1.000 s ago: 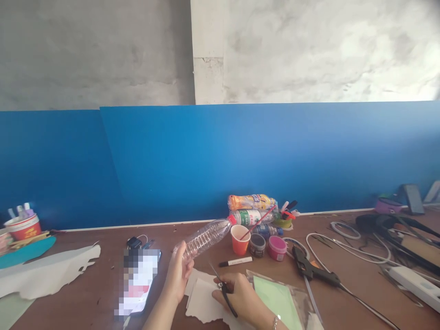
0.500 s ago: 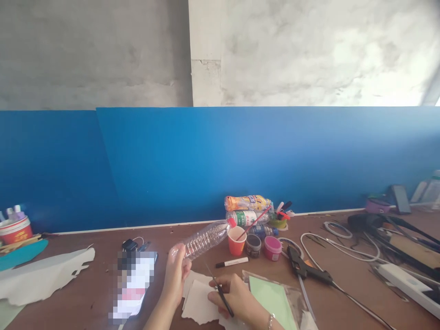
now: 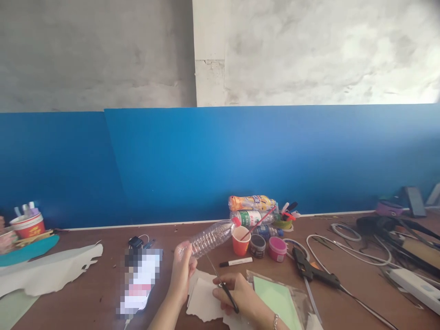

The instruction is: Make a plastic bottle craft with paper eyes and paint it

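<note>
My left hand (image 3: 184, 272) is closed around the base of a clear plastic bottle (image 3: 211, 239). The ribbed bottle has no label and tilts up to the right, its red cap (image 3: 236, 222) near a paper cup. In my right hand (image 3: 237, 293) is a pair of scissors (image 3: 227, 293) with black handles. Their thin blades point up and left, below the bottle and apart from it. Torn white paper (image 3: 202, 300) lies on the table beneath my hands. A black-and-white marker (image 3: 236, 262) rests just beyond my right hand.
The red cup (image 3: 240, 247) stands beside paint jars (image 3: 277, 250) and lying bottles (image 3: 252, 202). To the right are a glue gun (image 3: 314, 270), white cables and a power strip (image 3: 417, 286). Green sheets (image 3: 275, 298) lie nearer. On the left are a phone (image 3: 140, 284) and cut paper (image 3: 55, 275).
The whole scene has shifted slightly right as the camera turned a little left. Both hands keep their hold on the bottle and scissors, with little movement otherwise.
</note>
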Action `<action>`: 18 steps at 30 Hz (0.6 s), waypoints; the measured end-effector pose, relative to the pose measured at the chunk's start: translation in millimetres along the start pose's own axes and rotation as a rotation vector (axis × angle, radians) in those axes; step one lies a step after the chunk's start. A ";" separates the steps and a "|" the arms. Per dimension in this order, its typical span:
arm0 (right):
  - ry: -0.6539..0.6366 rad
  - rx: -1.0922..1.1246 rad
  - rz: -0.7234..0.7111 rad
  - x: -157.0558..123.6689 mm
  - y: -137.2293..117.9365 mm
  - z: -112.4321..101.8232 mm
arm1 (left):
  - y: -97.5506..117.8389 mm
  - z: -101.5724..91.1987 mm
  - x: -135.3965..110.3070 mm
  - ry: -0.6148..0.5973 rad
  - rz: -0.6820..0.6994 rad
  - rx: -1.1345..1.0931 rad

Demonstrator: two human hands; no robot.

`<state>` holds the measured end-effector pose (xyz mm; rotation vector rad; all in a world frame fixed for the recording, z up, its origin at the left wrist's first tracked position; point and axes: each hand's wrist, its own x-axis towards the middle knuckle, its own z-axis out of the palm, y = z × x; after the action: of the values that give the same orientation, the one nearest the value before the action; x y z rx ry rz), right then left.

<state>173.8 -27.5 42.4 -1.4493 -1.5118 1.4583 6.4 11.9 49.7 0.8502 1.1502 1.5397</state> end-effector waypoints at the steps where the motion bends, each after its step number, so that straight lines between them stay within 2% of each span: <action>1: 0.002 0.003 0.002 -1.6 -2.5 -0.4 | -0.6 0.2 -0.1 0.002 -0.004 0.000; 5: -0.005 0.011 -0.015 -4.3 -7.6 -2.1 | -2.4 1.0 -1.7 -0.010 0.002 -0.011; 12: 0.019 -0.020 -0.029 4.3 2.0 4.8 | 0.5 3.5 -4.2 -0.007 0.023 0.053; 18: -0.025 -0.084 -0.114 2.3 -0.8 7.5 | -3.9 1.8 1.3 -0.021 0.042 0.038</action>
<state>166.1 -27.5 40.8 -1.3735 -1.6610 1.3652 8.9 13.9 46.5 0.9191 1.1561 1.5442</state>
